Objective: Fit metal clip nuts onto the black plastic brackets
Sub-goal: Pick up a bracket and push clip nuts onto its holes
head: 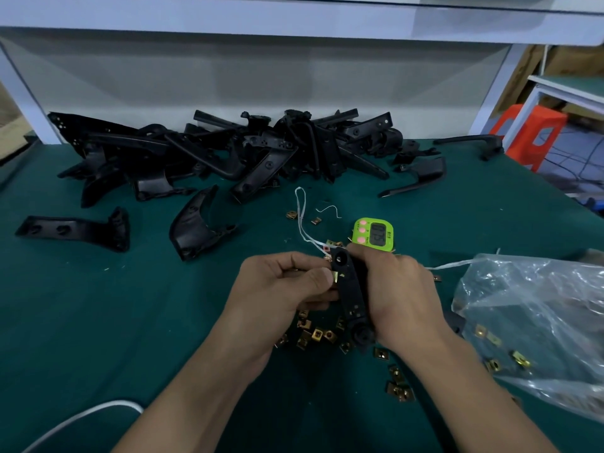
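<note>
In the head view, a bracket (351,289) is gripped over the green surface (98,322) by the right hand (402,289), its fingers (361,255) curled round it. A clip nut (336,276) is pinched against the bracket's left edge by the left hand (281,286). Beneath, loose nuts (318,335) are scattered; more brackets (228,152) are piled behind.

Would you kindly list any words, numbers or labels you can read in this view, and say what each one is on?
Green timer display: dark digits, too blurred to read.
Small print beside the timer's pink buttons: too small to read.
Black brackets, clip nuts, plastic bag: no text visible.
</note>
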Action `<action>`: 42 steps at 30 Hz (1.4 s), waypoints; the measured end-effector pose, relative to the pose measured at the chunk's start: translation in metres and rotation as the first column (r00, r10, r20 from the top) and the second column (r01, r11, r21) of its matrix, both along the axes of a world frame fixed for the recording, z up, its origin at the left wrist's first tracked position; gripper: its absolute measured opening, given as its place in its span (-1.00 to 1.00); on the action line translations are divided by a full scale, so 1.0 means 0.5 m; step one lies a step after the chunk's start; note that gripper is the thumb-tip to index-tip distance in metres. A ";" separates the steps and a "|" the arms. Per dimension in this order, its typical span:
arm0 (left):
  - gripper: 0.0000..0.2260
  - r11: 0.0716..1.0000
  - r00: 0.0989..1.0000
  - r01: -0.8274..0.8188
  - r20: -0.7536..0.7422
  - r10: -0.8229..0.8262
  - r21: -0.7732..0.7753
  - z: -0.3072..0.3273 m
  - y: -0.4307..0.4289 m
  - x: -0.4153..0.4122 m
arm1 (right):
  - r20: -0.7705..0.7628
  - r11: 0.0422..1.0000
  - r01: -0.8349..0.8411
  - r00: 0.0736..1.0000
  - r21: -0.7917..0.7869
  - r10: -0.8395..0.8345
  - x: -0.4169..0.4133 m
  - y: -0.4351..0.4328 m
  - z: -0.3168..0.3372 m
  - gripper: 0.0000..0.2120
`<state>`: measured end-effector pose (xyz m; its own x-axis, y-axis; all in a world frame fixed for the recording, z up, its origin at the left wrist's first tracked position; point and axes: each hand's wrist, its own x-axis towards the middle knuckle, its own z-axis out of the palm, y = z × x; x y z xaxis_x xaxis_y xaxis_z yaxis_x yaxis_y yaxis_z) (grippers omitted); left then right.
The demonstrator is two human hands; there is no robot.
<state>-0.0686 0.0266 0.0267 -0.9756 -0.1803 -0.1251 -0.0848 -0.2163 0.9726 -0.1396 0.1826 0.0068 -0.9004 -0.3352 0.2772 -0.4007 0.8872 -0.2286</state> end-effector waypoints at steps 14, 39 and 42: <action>-0.78 0.999 0.998 0.001 0.056 -0.003 0.042 -0.008 0.015 -0.004 | 0.021 0.995 -0.011 1.000 0.096 0.009 0.003 0.003 0.000 -0.38; -0.80 0.998 0.988 0.051 0.142 -0.054 0.024 -0.016 -0.024 -0.011 | 0.095 0.982 -0.020 0.995 0.189 0.002 0.022 -0.036 -0.020 -0.63; -0.77 0.999 0.989 0.048 0.141 -0.049 0.010 -0.010 -0.026 -0.009 | 0.091 0.980 0.001 0.996 0.200 -0.020 0.024 -0.040 -0.018 -0.69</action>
<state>-0.0729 0.0135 0.0216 -0.9558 -0.1316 -0.2629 -0.2315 -0.2145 0.9489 -0.1275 0.1627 -0.0023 -0.9227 -0.3657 0.1218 -0.3765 0.9228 -0.0819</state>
